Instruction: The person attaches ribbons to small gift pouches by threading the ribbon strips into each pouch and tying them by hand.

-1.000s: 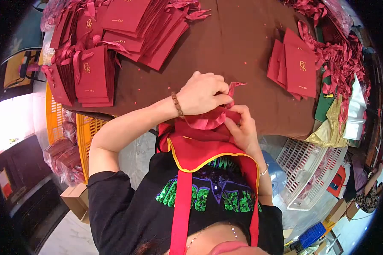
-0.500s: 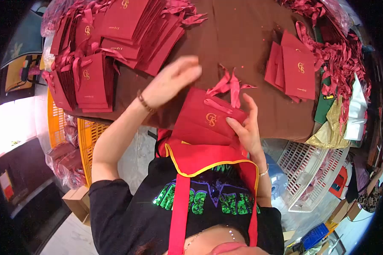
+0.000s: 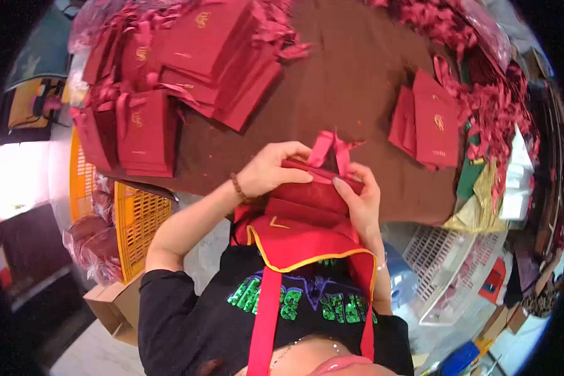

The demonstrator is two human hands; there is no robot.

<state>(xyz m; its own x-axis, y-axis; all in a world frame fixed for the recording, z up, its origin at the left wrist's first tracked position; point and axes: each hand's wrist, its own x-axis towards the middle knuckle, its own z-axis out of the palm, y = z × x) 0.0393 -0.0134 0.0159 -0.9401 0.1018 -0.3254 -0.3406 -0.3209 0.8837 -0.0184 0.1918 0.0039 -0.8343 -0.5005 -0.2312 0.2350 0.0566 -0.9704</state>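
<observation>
A dark red paper gift bag [image 3: 313,195] is held at the table's near edge, its top edge tipped up toward me. Pink ribbon handles [image 3: 321,149] stand up from the bag's mouth. My left hand [image 3: 274,169] is closed on the top left of the bag, thumb lying along the rim. At the top right, my right hand [image 3: 363,197] grips the same rim, with its thumb on the near face. Both sets of fingers are partly hidden behind the bag. Its gold lettering is not visible now.
Stacks of red bags [image 3: 147,135] stand at the table's left. A smaller pile of bags [image 3: 435,122] lies to the right beside heaped ribbons [image 3: 482,100]. Orange crates [image 3: 138,225] and a white basket [image 3: 457,269] stand below the brown-covered table [image 3: 344,81].
My left hand has come down from above the table onto the bag's left rim. The bag has tilted, so its lettered face is out of sight. The view has shifted slightly.
</observation>
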